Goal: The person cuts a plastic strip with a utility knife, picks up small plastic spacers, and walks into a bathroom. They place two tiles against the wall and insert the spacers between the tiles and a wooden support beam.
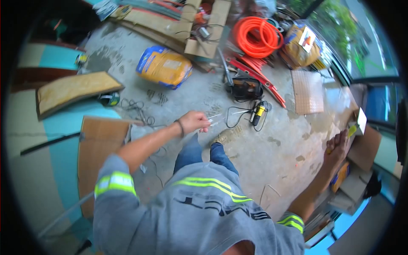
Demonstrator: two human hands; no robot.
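My left hand (195, 122) is in front of my legs, its fingers closed in a pinch. Thin whitish, partly clear plastic pieces (211, 120) stick out from the fingertips; their exact kind is too small to tell. My right hand (337, 145) reaches far out to the right and is blurred. Yellow shows on both sides of its closed fingers, from a yellow object (352, 130) whose kind I cannot make out. Just beyond it stands a white box (361, 122). On the floor past my feet lies a yellow-and-black corded power tool (259, 114).
A yellow-and-blue bag (165, 67) lies ahead, with a black tool bag (246, 88), red levels (259, 78) and an orange hose coil (258, 37) to its right. Cables (140, 111) trail on the left by a cardboard sheet (100, 148). Cardboard boxes (361, 146) crowd the right.
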